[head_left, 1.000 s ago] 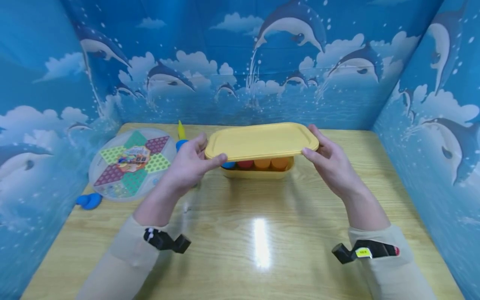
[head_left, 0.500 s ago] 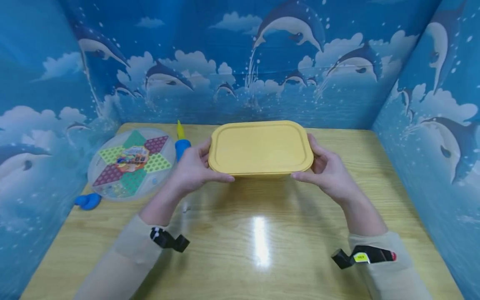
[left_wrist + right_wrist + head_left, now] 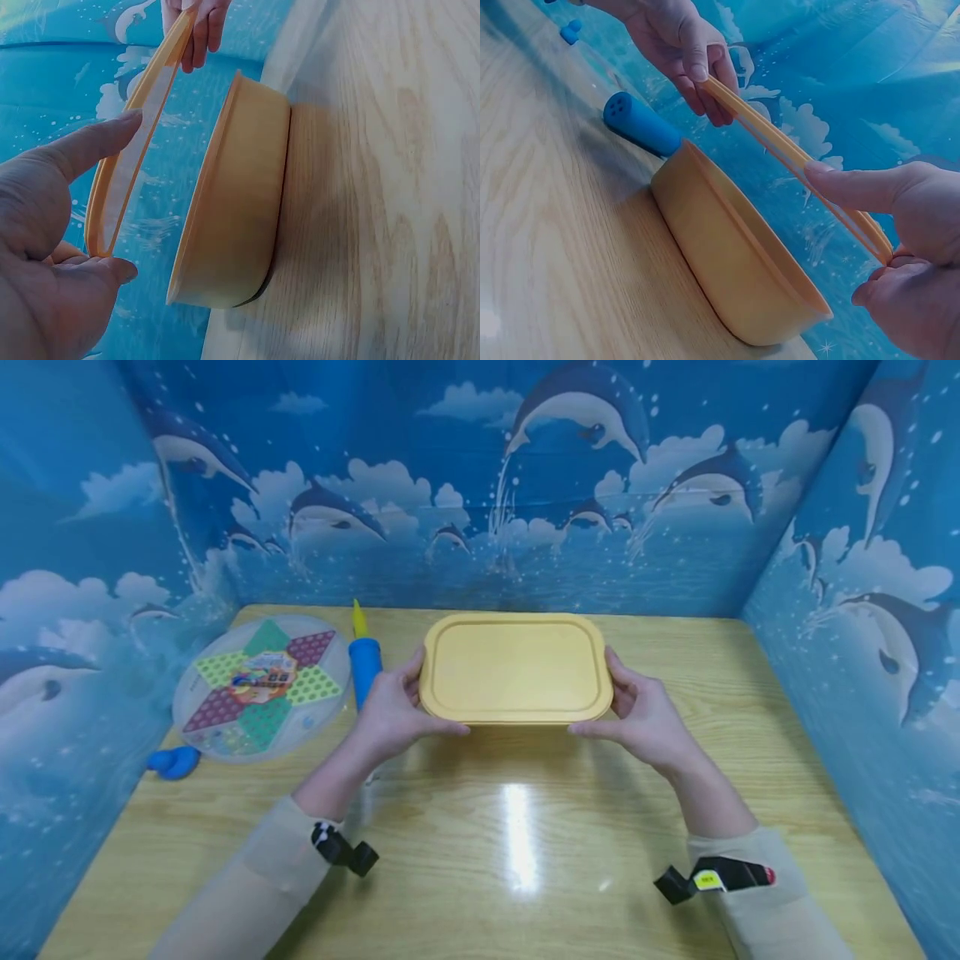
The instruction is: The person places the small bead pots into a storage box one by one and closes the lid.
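Observation:
A yellow rectangular lid (image 3: 516,670) lies nearly level between both hands. My left hand (image 3: 393,710) grips its left end, thumb along the near edge and fingers at the side. My right hand (image 3: 641,714) holds the right end in the same way. Under the lid stands a matching yellow plastic box (image 3: 240,187) on the wooden table, its rim visible in both wrist views. A gap shows there between lid and box. From the head view the lid hides the box and its contents.
Left of the box lies a blue hand pump (image 3: 365,668) with a yellow nozzle. A round Chinese checkers board (image 3: 262,689) lies farther left, with a small blue plastic piece (image 3: 174,762) beside it. Dolphin-printed curtains (image 3: 480,485) enclose the table's back and sides.
Both hands have brought the lid from a tilt to nearly level over the box and slightly toward me. The red, orange and blue items seen in the box are now covered.

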Demonstrator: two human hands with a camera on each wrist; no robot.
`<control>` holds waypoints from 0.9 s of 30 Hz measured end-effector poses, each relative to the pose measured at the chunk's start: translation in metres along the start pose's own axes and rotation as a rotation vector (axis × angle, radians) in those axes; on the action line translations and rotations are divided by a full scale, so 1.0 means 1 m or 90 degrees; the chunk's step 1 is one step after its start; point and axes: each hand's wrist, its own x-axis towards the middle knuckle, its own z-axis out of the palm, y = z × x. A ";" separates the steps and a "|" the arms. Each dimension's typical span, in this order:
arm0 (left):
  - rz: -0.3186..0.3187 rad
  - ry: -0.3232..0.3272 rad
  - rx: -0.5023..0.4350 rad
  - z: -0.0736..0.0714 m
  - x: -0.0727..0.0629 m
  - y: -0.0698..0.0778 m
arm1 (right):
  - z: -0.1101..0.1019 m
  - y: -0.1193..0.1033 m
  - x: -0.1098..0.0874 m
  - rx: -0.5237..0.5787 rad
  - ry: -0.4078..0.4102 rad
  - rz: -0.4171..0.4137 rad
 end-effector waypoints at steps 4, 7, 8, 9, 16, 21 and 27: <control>0.018 0.002 -0.002 -0.002 0.002 -0.003 | 0.001 -0.002 0.001 -0.007 0.003 0.003; 0.049 0.002 0.020 -0.005 0.007 -0.005 | 0.001 -0.004 0.004 -0.027 0.003 -0.002; 0.058 0.000 0.029 -0.007 0.009 -0.006 | 0.001 -0.005 0.006 -0.035 0.005 -0.002; 0.064 0.000 0.038 -0.008 0.011 -0.006 | 0.001 -0.006 0.008 -0.045 0.006 -0.001; 0.034 -0.024 0.057 -0.020 0.029 0.001 | 0.001 -0.014 0.026 -0.092 0.009 0.033; 0.032 -0.048 0.055 -0.027 0.042 0.001 | 0.000 -0.017 0.038 -0.101 0.006 0.080; 0.008 -0.068 0.057 -0.026 0.055 -0.007 | 0.001 -0.011 0.051 -0.103 -0.007 0.132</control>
